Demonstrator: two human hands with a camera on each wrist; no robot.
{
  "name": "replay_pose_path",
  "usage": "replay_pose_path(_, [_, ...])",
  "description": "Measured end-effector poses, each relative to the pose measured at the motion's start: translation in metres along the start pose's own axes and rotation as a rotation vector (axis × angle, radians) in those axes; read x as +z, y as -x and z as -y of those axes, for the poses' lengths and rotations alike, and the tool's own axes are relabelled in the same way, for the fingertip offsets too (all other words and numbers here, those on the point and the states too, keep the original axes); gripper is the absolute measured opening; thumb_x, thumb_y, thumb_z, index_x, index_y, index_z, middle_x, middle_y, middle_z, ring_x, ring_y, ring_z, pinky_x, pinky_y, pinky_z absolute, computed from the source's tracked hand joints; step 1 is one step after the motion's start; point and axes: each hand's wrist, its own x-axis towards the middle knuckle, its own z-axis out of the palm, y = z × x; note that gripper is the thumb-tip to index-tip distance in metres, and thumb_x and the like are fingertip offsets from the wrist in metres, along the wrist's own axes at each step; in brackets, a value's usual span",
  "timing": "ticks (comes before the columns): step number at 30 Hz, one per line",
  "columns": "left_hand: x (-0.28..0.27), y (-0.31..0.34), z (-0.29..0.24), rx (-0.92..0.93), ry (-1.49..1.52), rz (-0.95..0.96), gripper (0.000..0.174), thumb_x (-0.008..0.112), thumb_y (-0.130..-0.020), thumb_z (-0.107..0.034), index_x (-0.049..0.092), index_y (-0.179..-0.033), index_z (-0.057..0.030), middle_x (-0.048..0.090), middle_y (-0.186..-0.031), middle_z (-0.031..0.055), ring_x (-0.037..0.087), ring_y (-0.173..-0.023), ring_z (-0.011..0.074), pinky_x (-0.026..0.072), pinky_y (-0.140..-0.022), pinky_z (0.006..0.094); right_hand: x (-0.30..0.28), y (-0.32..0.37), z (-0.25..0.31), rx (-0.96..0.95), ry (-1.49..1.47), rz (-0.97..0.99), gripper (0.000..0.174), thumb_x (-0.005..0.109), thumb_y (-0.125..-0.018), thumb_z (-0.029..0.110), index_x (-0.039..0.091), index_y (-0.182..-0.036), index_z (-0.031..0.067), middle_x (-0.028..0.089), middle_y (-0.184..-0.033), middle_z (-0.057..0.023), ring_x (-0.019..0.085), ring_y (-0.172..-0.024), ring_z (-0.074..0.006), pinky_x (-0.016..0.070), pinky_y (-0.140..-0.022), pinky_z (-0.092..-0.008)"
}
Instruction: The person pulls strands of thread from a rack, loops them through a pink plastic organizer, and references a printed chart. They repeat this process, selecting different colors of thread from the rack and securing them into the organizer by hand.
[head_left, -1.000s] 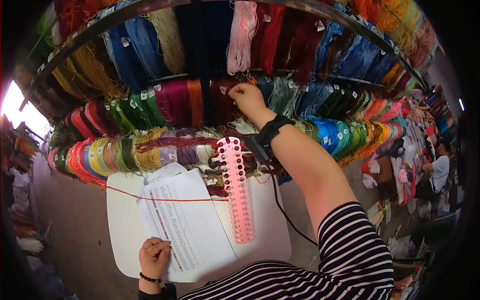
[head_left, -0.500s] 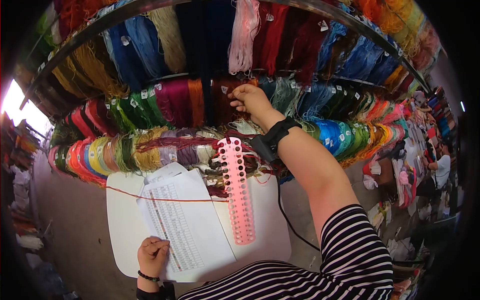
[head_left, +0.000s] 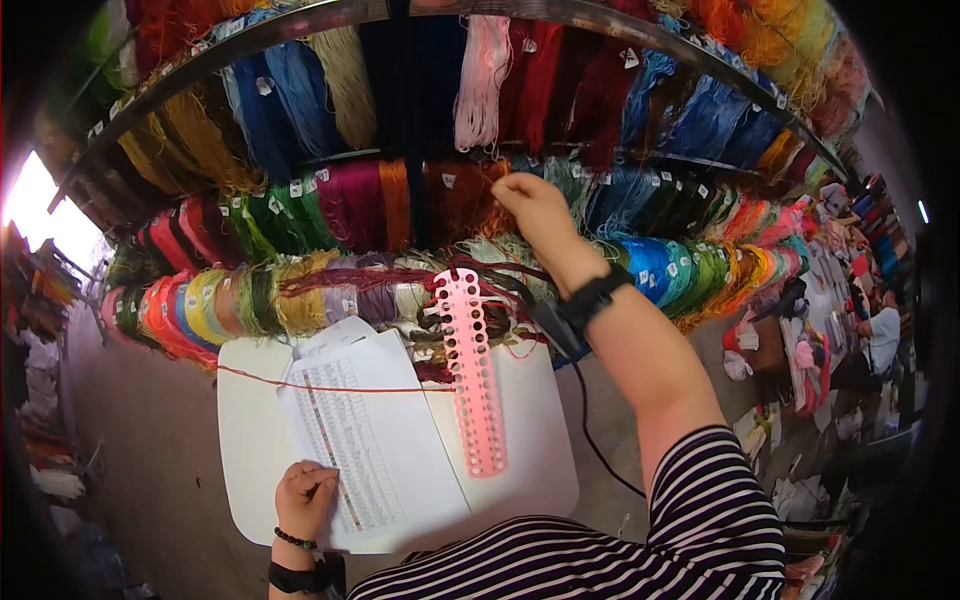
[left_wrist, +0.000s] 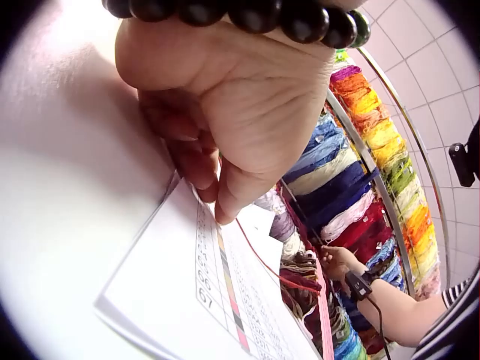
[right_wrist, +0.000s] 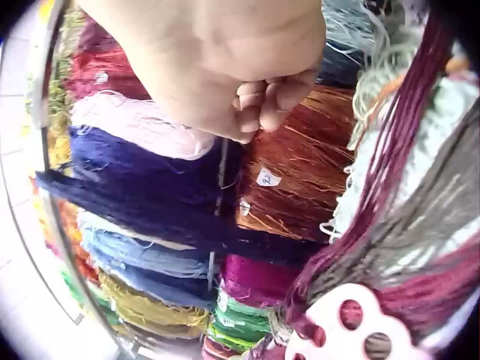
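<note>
My right hand (head_left: 538, 212) has its thumb and fingertips together on a fine strand at the rust-brown thread bundle (right_wrist: 300, 169) on the middle rack row. In the right wrist view, the fingers of the right hand (right_wrist: 225, 67) curl beside that bundle's number tags. Fingers curled, my left hand (head_left: 305, 497) rests on a printed chart (head_left: 385, 440); the thumb and index fingertip of the left hand (left_wrist: 232, 112) meet beside its coloured column. A pink holed board (head_left: 474, 390) lies right of the chart, with dark red threads at its top. One red strand (head_left: 330, 388) crosses the chart to the board.
A white table (head_left: 530, 430) carries the papers and board. Racks of coloured, tagged skeins (head_left: 350, 205) curve across the front, with a metal rail (head_left: 300, 25) above. A black cable (head_left: 600, 450) hangs from the right wrist. Another person (head_left: 882, 335) is at far right.
My right hand has shifted right along the rack, away from the brown bundle's tag, and its fingertips have come together. The left hand stays on the chart; the head view has shifted slightly.
</note>
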Motion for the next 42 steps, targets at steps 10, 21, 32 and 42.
replay_pose_path(10, [-0.02,-0.012,0.006,-0.007,0.121,0.16,0.016,0.061,-0.081,-0.003,0.069,-0.095,-0.0008,0.063,-0.082,0.0098,0.06,-0.078,0.0216,0.0474,-0.074,0.0306,-0.178,0.214,0.048,-0.097,-1.303,-0.262,0.014,0.051,-0.093,0.01,0.058,-0.097,-0.0019,0.061,-0.107,-0.017,0.052,-0.112,-0.0325,0.0282,-0.112,-0.0509])
replay_pose_path(21, [-0.015,-0.044,-0.041,0.05,0.225,0.247,0.016,0.061,-0.087,-0.008,0.067,-0.1,-0.0006,0.063,-0.085,0.0061,0.057,-0.075,0.0131,0.0464,-0.069,0.0258,-0.452,0.449,-0.002,0.016,0.769,-1.391,0.024,0.054,-0.086,0.019,0.061,-0.083,-0.0044,0.062,-0.092,-0.0184,0.06,-0.091,-0.0256,0.0468,-0.086,-0.0394])
replay_pose_path(32, [0.054,-0.067,-0.114,-0.134,0.293,0.586,0.02,0.058,-0.092,-0.018,0.064,-0.106,-0.0045,0.063,-0.099,0.0016,0.06,-0.083,0.0095,0.0485,-0.07,0.0243,-0.051,0.255,0.011,0.477,-0.145,0.2,0.012,0.063,-0.086,0.016,0.065,-0.087,0.0043,0.06,-0.074,0.0006,0.053,-0.064,-0.0088,0.0409,-0.055,-0.0231])
replay_pose_path(42, [0.125,-0.085,-0.106,-0.248,0.719,0.355,0.026,0.053,-0.09,-0.003,0.048,-0.116,-0.0014,0.062,-0.097,0.0045,0.059,-0.08,0.0098,0.0501,-0.069,0.0235,0.041,0.232,-0.022,0.36,0.166,0.406,0.024,0.062,-0.087,0.02,0.068,-0.09,-0.0031,0.066,-0.068,-0.0092,0.06,-0.054,-0.0131,0.0471,-0.051,-0.0287])
